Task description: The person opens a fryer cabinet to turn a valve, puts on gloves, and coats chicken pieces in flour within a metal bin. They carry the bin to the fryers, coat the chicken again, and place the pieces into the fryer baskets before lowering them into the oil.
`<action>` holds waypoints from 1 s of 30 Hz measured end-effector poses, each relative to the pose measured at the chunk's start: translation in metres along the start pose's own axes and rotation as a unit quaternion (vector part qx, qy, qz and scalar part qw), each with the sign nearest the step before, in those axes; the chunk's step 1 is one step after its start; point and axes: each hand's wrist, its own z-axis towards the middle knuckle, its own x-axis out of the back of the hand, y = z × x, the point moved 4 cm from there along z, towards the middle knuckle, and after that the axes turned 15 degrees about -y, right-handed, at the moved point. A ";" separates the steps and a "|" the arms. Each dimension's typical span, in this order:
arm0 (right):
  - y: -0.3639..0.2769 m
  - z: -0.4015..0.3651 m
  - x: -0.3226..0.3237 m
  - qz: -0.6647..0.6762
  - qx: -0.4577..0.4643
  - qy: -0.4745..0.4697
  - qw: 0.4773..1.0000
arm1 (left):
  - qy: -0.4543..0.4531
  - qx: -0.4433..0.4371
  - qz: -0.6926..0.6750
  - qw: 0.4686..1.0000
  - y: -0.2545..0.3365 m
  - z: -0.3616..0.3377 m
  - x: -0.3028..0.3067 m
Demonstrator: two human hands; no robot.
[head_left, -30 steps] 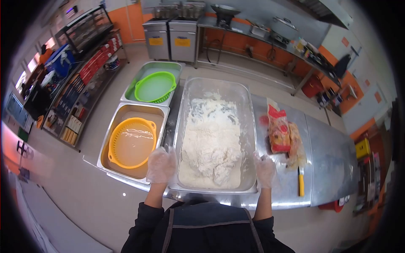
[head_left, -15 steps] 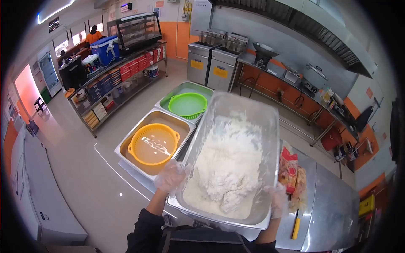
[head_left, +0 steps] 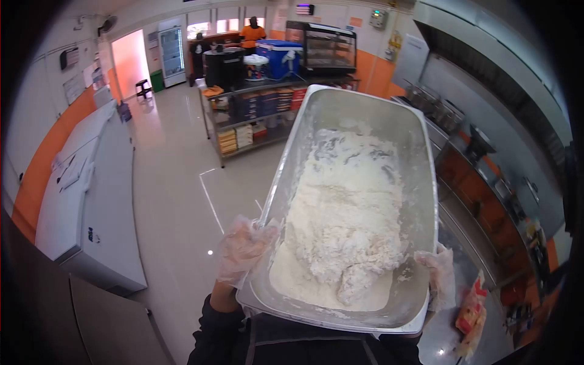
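While my left hand grips the near left side of the steel pan, my right hand has the right side, so the deep pan sits between my palms, right in front of my body. Both hands are in clear plastic gloves. My left fingers are closed around the rim; on the right, my thumb lies over the edge and the other fingers are mostly hidden behind the pan's wall, closed on it as well. I can't see the underside of the pan.

Inside, white flour spreads over most of the bottom, with metal showing through in streaks toward the far end. A lumpy, flour-coated heap lies in the half nearer me, a little to the right, and neither hand touches it.

Beyond my right hand, a red and clear plastic bag rests on the steel tabletop, apart from the pan in my view. To my left, a white chest freezer stands on the shiny floor. Past the far end of the pan, a metal shelf unit carries stacked boxes, a blue cooler and a glass display case. A person in orange is farther back.
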 end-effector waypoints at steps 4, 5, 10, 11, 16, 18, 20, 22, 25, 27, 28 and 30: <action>-0.002 0.055 -0.012 0.030 -0.017 -0.094 0.995 | 0.069 0.096 0.084 0.989 0.033 -0.023 0.047; -0.001 0.072 -0.011 0.015 -0.014 -0.108 0.994 | 0.078 0.123 0.110 0.983 0.041 -0.020 0.056; 0.026 0.199 -0.115 -0.042 -0.052 -0.133 0.989 | 0.092 0.166 0.109 0.976 -0.060 0.078 0.124; 0.038 0.225 -0.128 -0.049 -0.056 -0.141 0.987 | 0.085 0.192 0.148 0.966 -0.064 0.095 0.135; 0.116 0.369 -0.179 -0.016 -0.076 -0.123 0.989 | 0.090 0.174 0.100 0.975 -0.129 0.214 0.164; 0.148 0.438 -0.189 -0.015 -0.047 -0.134 0.990 | 0.082 0.189 0.104 0.973 -0.126 0.272 0.167; 0.149 0.476 -0.177 -0.052 -0.030 -0.129 0.990 | 0.093 0.201 0.131 0.966 -0.130 0.309 0.153; 0.143 0.543 -0.175 -0.076 -0.072 -0.107 0.989 | 0.077 0.178 0.187 0.963 -0.152 0.392 0.155; 0.137 0.610 -0.164 -0.060 -0.090 -0.038 0.993 | 0.048 0.148 0.236 0.959 -0.198 0.498 0.171; 0.149 0.621 -0.161 -0.059 -0.032 0.045 0.997 | 0.030 0.135 0.181 0.974 -0.190 0.528 0.160; 0.148 0.640 -0.152 -0.058 -0.060 0.043 0.996 | 0.024 0.129 0.121 0.984 -0.165 0.556 0.148; 0.147 0.680 -0.126 -0.052 -0.108 0.037 0.992 | -0.014 0.100 0.075 0.992 -0.136 0.618 0.121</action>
